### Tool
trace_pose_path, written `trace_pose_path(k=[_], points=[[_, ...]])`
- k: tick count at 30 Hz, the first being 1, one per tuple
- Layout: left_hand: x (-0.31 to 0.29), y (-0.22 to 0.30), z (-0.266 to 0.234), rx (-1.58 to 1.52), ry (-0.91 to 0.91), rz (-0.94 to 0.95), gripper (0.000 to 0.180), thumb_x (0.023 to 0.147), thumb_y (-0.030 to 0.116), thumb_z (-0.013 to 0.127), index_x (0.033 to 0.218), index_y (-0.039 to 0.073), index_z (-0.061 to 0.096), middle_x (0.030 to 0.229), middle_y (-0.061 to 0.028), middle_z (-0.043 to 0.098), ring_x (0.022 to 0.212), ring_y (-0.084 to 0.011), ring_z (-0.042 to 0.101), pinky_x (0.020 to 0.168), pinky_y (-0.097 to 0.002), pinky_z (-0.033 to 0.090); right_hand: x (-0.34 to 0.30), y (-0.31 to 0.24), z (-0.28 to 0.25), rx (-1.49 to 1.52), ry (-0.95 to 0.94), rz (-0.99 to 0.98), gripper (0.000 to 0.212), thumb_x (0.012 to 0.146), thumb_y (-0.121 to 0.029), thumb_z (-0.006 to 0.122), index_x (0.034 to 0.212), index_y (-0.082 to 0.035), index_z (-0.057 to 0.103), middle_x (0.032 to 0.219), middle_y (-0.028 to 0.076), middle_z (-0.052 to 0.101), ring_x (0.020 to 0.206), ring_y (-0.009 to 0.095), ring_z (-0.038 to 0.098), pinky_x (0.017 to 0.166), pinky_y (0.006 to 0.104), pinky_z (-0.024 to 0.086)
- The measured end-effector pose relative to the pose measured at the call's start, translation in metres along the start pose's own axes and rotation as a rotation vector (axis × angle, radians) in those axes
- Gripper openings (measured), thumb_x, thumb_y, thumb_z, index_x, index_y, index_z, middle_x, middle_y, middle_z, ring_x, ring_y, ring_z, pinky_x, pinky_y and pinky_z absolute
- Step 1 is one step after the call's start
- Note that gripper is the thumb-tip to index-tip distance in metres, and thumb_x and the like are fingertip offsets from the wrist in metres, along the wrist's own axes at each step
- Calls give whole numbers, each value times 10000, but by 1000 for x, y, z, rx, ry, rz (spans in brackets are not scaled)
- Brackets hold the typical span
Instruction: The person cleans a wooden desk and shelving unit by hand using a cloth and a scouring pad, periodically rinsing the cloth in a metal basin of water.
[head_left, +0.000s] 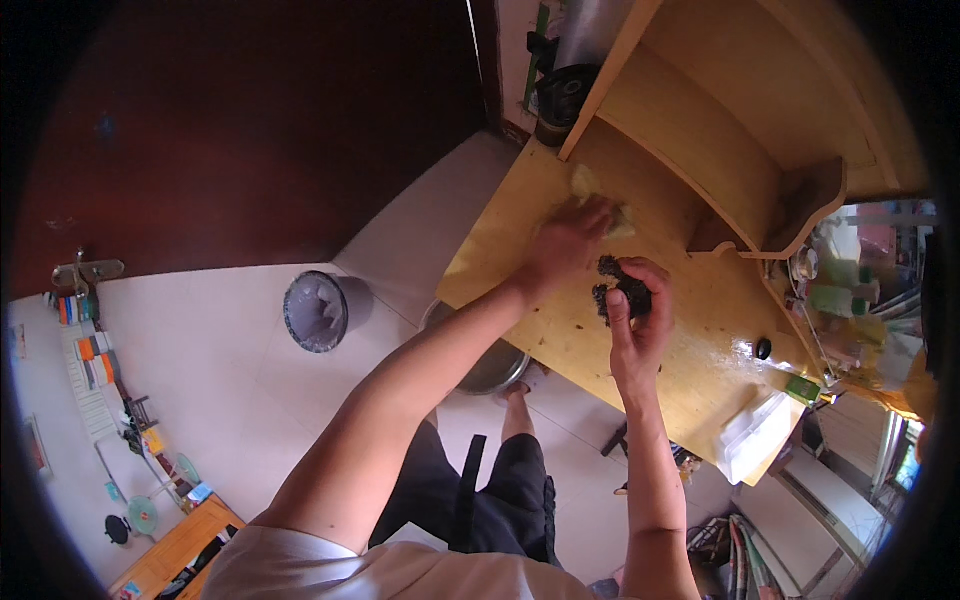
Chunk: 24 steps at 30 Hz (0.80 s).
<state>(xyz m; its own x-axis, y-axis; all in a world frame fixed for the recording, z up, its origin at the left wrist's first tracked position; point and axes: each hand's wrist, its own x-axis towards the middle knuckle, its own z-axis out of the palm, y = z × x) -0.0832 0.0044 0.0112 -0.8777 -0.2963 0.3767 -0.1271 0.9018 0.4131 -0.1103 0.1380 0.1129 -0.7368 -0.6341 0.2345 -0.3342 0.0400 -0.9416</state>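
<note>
My left hand (572, 240) reaches across the yellowish wooden desk top (560, 315), its fingers smeared by motion. Pale yellow, soft-looking material (586, 180) shows around those fingers, perhaps a cloth; whether they grip it is unclear. My right hand (645, 320) is closed around a dark grey, rough, crumpled clump (625, 292) that resembles a scouring pad. It is held just over the desk, thumb on the near side and fingers curled over the far side. Small dark specks and a wet shine mark the surface.
Wooden shelving (700, 130) rises along the desk's far side. At the right lie a small black cap (763, 348), a green item (802, 388) and a white tray-like object (752, 436). A bin (316, 311) and a round metal basin (497, 368) stand on the floor; a dark red door (230, 130) is behind.
</note>
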Motion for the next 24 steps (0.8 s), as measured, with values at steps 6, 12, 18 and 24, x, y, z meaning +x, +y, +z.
trace_pose_path(k=[6,12,18,24], points=[[-40,64,-18,-840,-242,-337,241,823,171,517,1042,73,545,1122,-140,557,1020,-309,537,817,-401,444,25,0,22,-231,-84,-132,224,790,-38,603,1010,-37,557,1026,131,552,940,280,534,818,340,426],[-98,70,-11,-559,-130,183,255,845,123,495,1082,97,585,1216,-57,539,1123,-232,508,920,-359,434,74,73,50,-553,-287,-477,266,771,-18,597,1031,-59,561,1060,144,545,989,329,500,837,374,421],[-93,-43,-82,-249,-10,-355,433,782,19,523,1204,113,529,1360,-38,411,1180,-213,471,932,-340,437,46,83,8,-273,1,-64,241,835,-89,574,1069,-40,544,1065,122,532,945,247,520,852,327,410],[-83,-42,-69,147,-121,-317,501,790,46,505,1274,-29,398,1412,-161,282,1308,-296,283,1042,-408,294,16,55,-32,-108,108,113,234,860,-91,554,1083,-23,536,1056,89,520,928,189,511,837,287,403]])
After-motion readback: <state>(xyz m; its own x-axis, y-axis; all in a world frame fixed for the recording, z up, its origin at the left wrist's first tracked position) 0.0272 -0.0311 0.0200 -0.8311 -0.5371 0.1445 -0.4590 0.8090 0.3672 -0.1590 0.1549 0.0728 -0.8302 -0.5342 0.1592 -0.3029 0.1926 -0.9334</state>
